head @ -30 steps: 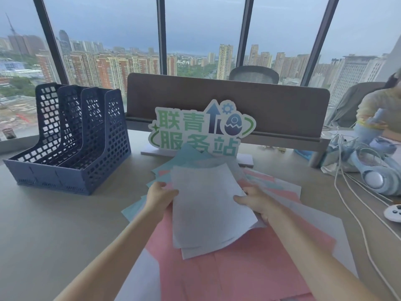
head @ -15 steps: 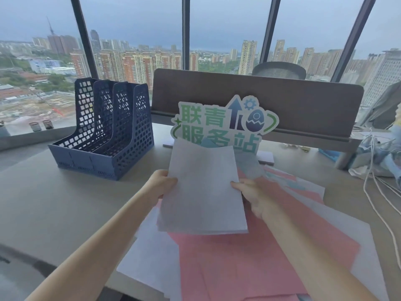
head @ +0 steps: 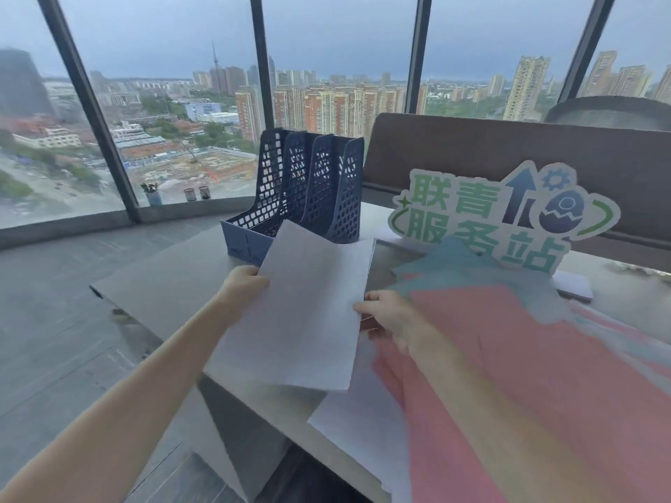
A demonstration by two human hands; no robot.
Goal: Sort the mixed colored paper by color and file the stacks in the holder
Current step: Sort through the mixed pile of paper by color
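Head view: both hands, left hand (head: 242,288) and right hand (head: 390,314), pinch the white paper stack (head: 308,314) in mid-air just near of the blue file holder (head: 308,190). Loose sheets might fan, snagging a divider.

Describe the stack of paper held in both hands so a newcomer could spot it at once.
Start at the blue holder by the window on the desk. Just in front of it, the left hand and right hand grip a white stack by its side edges. Unlike the pink sheets lying flat to the right, it is lifted off the desk.
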